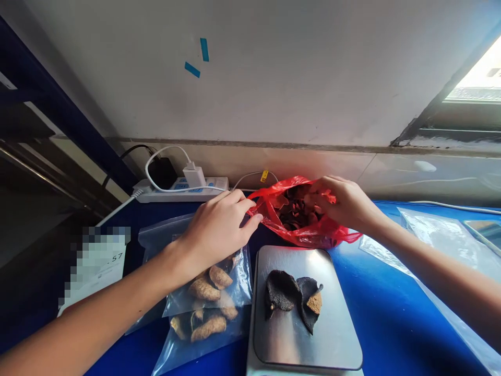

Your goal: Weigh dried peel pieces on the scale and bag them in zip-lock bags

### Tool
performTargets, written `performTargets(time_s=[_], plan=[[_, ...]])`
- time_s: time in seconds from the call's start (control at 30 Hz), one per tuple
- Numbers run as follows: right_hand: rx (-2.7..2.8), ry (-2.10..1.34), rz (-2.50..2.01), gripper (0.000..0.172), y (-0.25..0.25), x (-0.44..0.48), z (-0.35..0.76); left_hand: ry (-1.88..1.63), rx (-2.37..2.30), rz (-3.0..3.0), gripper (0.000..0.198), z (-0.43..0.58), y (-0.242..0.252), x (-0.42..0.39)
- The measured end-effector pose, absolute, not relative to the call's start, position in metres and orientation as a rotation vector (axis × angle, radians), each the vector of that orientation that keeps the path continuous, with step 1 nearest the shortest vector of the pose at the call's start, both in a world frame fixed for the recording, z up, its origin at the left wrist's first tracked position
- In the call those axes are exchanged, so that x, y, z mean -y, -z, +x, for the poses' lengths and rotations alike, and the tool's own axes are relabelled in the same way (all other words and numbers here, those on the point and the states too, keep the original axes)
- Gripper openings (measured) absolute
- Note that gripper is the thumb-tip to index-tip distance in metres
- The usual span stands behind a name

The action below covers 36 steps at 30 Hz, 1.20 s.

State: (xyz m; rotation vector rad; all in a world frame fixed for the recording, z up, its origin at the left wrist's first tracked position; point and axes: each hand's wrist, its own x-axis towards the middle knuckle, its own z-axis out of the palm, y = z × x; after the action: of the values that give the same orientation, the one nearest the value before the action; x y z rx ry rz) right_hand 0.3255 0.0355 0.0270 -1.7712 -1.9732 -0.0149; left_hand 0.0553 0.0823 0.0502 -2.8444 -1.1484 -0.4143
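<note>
A red plastic bag (309, 237) lies behind the scale, its mouth spread and dark dried pieces (293, 211) inside. My left hand (219, 224) pinches the left edge of the bag. Over the right side of the mouth, my right hand (340, 201) reaches in with curled fingers; the bag and shadow hide the fingertips. On the metal plate of a kitchen scale (282, 347) rest two black, curled dried pieces that look like peel, a left one (281, 290) and a right one (309, 300) with a tan patch.
Left of the scale lie clear zip bags (183, 350) with several tan, wrinkled dried pieces. A power strip (156, 196) with a white charger (193, 176) stands against the wall. Clear plastic bags (434, 240) lie at right. A partly blurred pale card or device (104, 266) is at left.
</note>
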Motion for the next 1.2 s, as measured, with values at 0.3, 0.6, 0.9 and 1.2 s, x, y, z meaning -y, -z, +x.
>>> performTargets(time_s=[0.3,0.6,0.9,1.2], plan=[[2.526,-0.041,-1.767,0.023,-0.026,-0.050,0.311,0.441,1.070,-2.845,0.032,0.069,-0.058,-0.079],[2.356,-0.045,-2.069,0.024,-0.022,-0.071,0.309,0.472,1.089,-2.877,0.030,0.068,-0.060,-0.079],[2.329,-0.043,-2.074,0.017,-0.022,-0.077,0.315,0.454,0.984,-2.866,0.030,0.061,-0.059,-0.078],[2.260,-0.185,-2.131,0.021,-0.020,-0.066,0.315,0.481,0.959,-2.893,0.029,0.051,-0.061,-0.073]])
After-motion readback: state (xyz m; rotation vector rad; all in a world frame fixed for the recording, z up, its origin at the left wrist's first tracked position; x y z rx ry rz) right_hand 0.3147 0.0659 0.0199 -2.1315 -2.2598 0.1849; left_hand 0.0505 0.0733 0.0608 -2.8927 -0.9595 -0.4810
